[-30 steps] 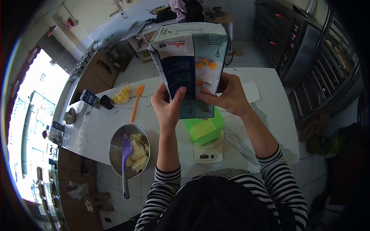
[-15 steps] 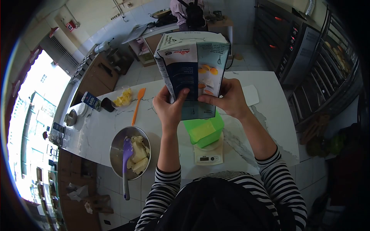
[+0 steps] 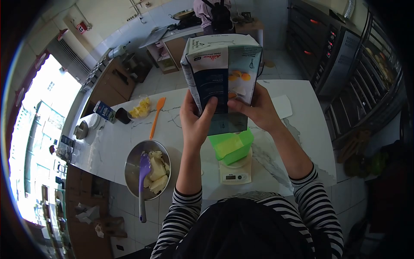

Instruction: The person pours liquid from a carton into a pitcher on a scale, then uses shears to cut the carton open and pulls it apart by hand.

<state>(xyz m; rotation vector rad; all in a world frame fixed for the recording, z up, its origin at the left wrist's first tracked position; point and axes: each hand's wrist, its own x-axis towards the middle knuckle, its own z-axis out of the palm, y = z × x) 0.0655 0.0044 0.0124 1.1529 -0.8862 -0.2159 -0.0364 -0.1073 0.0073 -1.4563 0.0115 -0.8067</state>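
A large blue and white carton is held up over the table, its printed side towards me. My left hand grips its left side, thumb on the front. On its right side my right hand holds it the same way. Below the carton, a green container stands on a white kitchen scale; the carton hides part of its rim. To the left sits a steel bowl with pale yellow chunks and a purple spatula resting in it.
An orange spatula, a tub of yellow pieces, a dark cup and a milk carton are at the table's back left. A white sheet lies at right. A person stands beyond; ovens stand right.
The carton and both my hands have shifted slightly to the right in view. Both hands keep their hold on it.
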